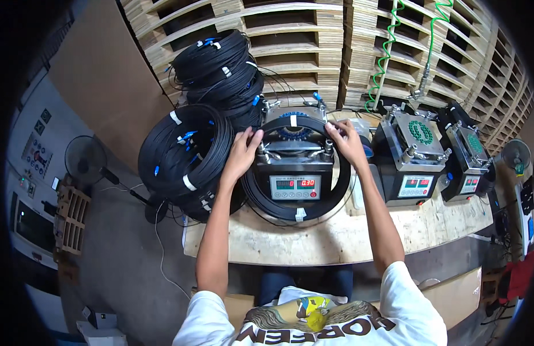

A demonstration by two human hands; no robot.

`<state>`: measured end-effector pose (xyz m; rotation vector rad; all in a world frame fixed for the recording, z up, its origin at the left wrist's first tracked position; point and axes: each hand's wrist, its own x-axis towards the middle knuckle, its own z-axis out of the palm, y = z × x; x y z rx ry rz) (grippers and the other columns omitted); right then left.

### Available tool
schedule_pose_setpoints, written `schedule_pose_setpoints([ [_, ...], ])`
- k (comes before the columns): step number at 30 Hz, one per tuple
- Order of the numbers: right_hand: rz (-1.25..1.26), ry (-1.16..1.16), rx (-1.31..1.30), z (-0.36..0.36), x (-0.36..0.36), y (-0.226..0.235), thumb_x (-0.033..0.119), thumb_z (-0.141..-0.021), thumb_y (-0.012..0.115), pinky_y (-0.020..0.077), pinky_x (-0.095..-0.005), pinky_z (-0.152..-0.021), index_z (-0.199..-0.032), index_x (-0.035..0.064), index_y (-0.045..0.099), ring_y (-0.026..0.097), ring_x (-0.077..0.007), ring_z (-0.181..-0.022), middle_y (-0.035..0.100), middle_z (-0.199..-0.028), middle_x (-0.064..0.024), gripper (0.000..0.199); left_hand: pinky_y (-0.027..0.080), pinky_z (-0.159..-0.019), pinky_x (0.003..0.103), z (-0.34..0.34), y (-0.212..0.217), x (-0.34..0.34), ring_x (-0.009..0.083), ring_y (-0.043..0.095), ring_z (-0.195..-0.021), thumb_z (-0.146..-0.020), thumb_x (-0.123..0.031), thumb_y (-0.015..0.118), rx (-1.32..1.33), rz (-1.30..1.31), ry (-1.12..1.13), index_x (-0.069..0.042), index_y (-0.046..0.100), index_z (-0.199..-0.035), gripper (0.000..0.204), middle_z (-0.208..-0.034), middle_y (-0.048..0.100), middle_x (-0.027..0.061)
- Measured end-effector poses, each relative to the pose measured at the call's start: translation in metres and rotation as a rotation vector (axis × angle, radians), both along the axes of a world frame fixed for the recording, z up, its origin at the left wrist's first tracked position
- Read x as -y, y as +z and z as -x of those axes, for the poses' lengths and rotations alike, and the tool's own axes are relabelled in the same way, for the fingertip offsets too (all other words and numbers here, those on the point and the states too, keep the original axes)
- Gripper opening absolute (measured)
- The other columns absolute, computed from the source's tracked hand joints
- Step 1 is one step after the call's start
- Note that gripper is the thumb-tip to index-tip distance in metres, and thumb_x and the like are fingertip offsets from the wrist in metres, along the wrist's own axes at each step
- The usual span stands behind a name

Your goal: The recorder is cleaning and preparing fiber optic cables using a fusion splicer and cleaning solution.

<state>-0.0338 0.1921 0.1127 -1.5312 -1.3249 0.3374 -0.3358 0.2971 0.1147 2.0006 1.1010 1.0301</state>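
Observation:
A single coil of black cable (261, 200) stands tilted in front of a polishing-type machine (295, 170) with a metal top and a red-lit display. White ties wrap the coil at its top and bottom. My left hand (242, 152) grips the coil's upper left rim, thumb and fingers closed on it. At the upper right rim my right hand (346, 142) holds the same coil between thumb and fingers. The machine's display shows through the coil's opening. One blue connector (317, 96) sticks up behind the coil.
Stacked black cable coils (189, 155) with blue connectors and white ties stand at the left. Two similar machines (414, 150) with green round patterns are at the right on the wooden table (267, 248). Wooden pallets (290, 34) rise behind; green spiral hoses (388, 46) hang there. A fan (86, 160) stands left.

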Motion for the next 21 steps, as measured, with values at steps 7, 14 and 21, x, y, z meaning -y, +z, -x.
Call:
schedule_pose_setpoints([
  [7, -0.226, 0.054, 0.154, -0.042, -0.041, 0.036, -0.015, -0.076, 0.047, 0.0472, -0.0300, -0.066, -0.100, -0.0029, 0.073, 0.060, -0.0181, -0.072, 0.063, -0.083, -0.0104, 0.037, 0.056, -0.082, 0.034, -0.033, 0.067, -0.047, 0.0235, 0.072, -0.082, -0.099, -0.013, 0.053, 0.154, -0.204, -0.009, 0.003, 0.068, -0.116, 0.028, -0.093, 0.073, 0.0161],
  [14, -0.113, 0.172, 0.215, -0.033, -0.071, 0.076, -0.013, -0.079, 0.044, 0.0445, -0.0363, -0.060, -0.082, -0.0035, 0.060, 0.059, -0.0235, -0.065, 0.060, -0.068, -0.0141, 0.019, 0.051, -0.061, 0.027, -0.036, 0.086, -0.088, 0.0122, 0.062, -0.062, -0.098, -0.002, 0.044, 0.083, 0.028, -0.264, -0.001, 0.049, -0.132, 0.034, -0.082, 0.069, 0.0108],
  [21, -0.121, 0.295, 0.288, -0.041, -0.110, 0.086, -0.002, -0.091, 0.050, 0.0468, -0.0385, -0.059, -0.128, 0.0023, 0.042, 0.060, -0.0271, -0.058, 0.058, -0.063, -0.0168, 0.038, 0.039, -0.051, 0.025, -0.039, 0.107, -0.139, 0.0083, 0.044, -0.062, -0.097, -0.001, 0.040, 0.248, 0.369, -0.363, -0.015, 0.031, -0.153, 0.058, -0.079, 0.049, 0.0029],
])
